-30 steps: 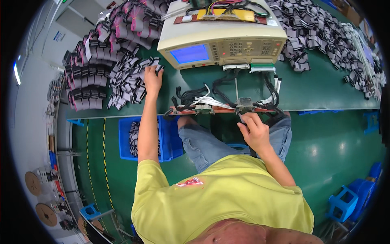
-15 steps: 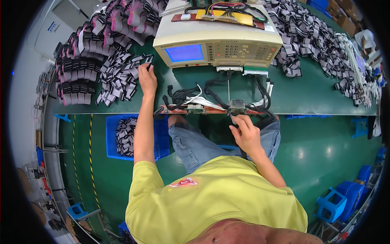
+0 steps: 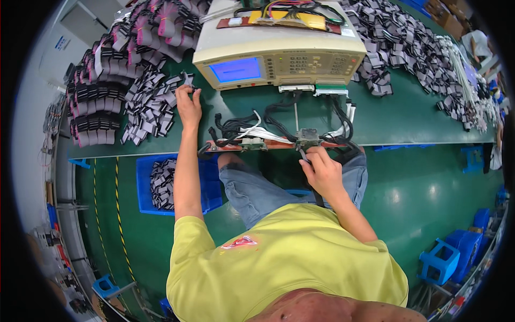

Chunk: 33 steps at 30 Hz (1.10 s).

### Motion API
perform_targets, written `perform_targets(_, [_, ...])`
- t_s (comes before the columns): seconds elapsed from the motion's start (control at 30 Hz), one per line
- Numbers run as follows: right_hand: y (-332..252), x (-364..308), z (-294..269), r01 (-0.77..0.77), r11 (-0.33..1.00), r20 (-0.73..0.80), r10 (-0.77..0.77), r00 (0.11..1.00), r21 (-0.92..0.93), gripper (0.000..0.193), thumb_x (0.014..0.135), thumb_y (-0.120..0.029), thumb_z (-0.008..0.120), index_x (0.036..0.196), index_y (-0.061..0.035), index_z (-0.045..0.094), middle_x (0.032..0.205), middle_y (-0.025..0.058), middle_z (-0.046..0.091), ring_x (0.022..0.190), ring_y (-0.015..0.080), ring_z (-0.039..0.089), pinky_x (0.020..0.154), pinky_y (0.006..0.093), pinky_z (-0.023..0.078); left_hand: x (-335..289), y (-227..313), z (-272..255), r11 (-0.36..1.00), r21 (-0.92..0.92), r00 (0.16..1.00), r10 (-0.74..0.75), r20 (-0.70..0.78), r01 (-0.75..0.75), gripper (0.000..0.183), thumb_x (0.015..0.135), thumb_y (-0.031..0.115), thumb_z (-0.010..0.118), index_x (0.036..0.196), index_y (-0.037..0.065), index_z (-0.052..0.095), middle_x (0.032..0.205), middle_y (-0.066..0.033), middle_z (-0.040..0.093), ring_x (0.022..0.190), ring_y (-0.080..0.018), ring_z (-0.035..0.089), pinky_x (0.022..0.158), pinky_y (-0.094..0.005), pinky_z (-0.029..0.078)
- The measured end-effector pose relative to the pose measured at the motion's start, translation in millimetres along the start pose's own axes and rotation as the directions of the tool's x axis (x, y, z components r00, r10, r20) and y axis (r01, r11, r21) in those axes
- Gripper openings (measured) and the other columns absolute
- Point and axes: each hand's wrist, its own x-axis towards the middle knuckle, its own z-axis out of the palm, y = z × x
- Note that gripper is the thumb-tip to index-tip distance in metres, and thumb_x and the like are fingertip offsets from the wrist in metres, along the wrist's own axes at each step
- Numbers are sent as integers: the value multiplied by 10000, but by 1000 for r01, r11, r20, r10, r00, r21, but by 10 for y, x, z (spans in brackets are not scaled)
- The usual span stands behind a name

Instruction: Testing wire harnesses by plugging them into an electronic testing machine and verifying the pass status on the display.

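At the near end of a heap of short grey ribbon cables point(image 3: 147, 110), my left hand point(image 3: 189, 110) pinches one ribbon cable point(image 3: 187, 78) with black ends. By the table's front edge, my right hand point(image 3: 326, 173) grips another short ribbon cable point(image 3: 303, 155), its far end at a dark block-shaped test fixture point(image 3: 308, 138). Whether that end sits in the fixture I cannot tell. The fixture is on a reddish strip board point(image 3: 279, 145), with black and white wires point(image 3: 244, 126) running from it. Behind stands a beige tester point(image 3: 279, 59) with a lit blue screen.
Bundled ribbon cables point(image 3: 96, 107) lie stacked at the left, and a large loose pile point(image 3: 397, 59) covers the back right. Below the table's left part stands a blue bin point(image 3: 209, 188) with cables inside. Blue stools point(image 3: 439, 262) are on the floor.
The whole view has shifted slightly left. My left thumb and fingers have spread a little at the cable heap. More of the grey cable shows at my right fingertips, beside the fixture.
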Motion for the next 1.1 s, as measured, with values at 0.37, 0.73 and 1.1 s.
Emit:
perform_targets(0.37, [62,82,-16,90,986,266,-50,963,-141,212,946,-198,725,862,-54,593,918,97,564,676,270,679,556,402,530,-16,-31,-22,999,47,999,-12,48,9,230,983,125,733,1020,-6,548,1108,-206,623,1019,-397,617,891,-431,504])
perform_targets(0.73, [-165,-393,-371,334,943,161,-327,931,-12,263,826,-176,749,664,-113,552,666,58,471,560,218,566,449,380,472,-10,-72,-7,1000,30,999,-1,46,0,219,968,75,732,1010,-11,535,1080,-196,616,1007,-397,608,882,-437,493])
perform_targets(1.1, [1557,966,-930,-186,924,-234,110,966,-335,237,936,-203,728,835,-37,593,833,141,610,733,408,649,626,516,514,-32,-57,-2,999,43,998,-11,65,8,226,977,81,722,1005,-16,521,1057,-189,589,998,-397,585,869,-444,481])
